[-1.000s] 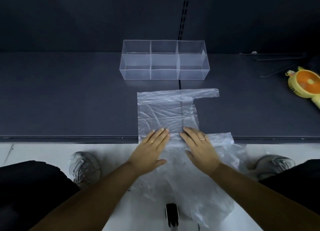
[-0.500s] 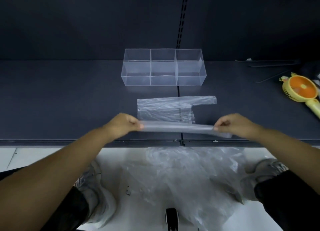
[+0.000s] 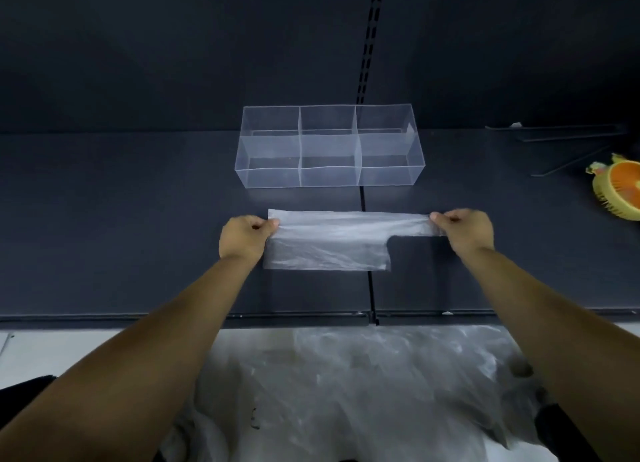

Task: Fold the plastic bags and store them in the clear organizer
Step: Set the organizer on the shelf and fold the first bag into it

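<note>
A translucent plastic bag (image 3: 329,250), folded over, lies flat just in front of the divided clear organizer (image 3: 270,176).

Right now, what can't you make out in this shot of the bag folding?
Head view, left hand and right hand: curled fingers hidden beneath the plastic bag they pinch.
Head view, yellow and orange fan: cut off by the right edge.
Head view, pile of plastic bags: blurred and see-through, so no count.
</note>
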{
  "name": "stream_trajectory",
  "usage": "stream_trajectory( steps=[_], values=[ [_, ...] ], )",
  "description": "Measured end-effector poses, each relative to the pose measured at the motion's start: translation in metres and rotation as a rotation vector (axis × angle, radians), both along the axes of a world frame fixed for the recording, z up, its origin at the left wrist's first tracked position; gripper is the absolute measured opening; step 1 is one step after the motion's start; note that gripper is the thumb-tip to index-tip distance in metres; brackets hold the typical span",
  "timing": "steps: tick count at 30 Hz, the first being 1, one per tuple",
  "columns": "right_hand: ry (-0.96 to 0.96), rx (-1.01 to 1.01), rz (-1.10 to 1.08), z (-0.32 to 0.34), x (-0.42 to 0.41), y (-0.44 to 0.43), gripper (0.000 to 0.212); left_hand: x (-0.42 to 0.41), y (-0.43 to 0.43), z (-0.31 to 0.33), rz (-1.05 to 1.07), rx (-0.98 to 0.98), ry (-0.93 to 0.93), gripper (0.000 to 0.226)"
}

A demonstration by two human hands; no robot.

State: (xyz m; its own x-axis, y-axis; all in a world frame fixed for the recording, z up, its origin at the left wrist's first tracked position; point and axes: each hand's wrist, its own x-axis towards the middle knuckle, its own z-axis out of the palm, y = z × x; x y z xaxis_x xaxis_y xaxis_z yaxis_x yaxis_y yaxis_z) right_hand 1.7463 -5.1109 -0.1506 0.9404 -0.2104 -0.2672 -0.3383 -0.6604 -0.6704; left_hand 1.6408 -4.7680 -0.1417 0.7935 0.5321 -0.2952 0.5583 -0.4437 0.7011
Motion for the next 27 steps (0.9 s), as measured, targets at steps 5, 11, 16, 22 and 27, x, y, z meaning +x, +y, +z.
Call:
stream_trajectory(
  steps=[5,11,16,22,27],
  values=[
    [-0.038,-0.052,-0.029,-0.004,-0.002,0.006,0.025,-0.004,-0.016,-0.007,-0.028,0.473,-0.146,0.017],
    [-0.159,-0.415,-0.049,0.018,-0.018,0.035,0.029,-0.018,-0.041,-0.031,-0.696,0.636,-0.117,0.057],
    [-0.381,-0.253,0.550,0.019,-0.070,0.149,0.047,-0.022,-0.039,-0.042,-0.724,0.713,0.002,0.075],
    [-0.134,-0.516,0.792,-0.027,-0.074,0.153,0.064,-0.023,-0.035,-0.041,-0.732,0.717,0.043,0.082],
    [-0.118,-0.637,0.689,-0.034,-0.049,0.073,0.069,-0.027,-0.016,-0.041,-0.736,0.784,0.101,0.099]
  ],
)
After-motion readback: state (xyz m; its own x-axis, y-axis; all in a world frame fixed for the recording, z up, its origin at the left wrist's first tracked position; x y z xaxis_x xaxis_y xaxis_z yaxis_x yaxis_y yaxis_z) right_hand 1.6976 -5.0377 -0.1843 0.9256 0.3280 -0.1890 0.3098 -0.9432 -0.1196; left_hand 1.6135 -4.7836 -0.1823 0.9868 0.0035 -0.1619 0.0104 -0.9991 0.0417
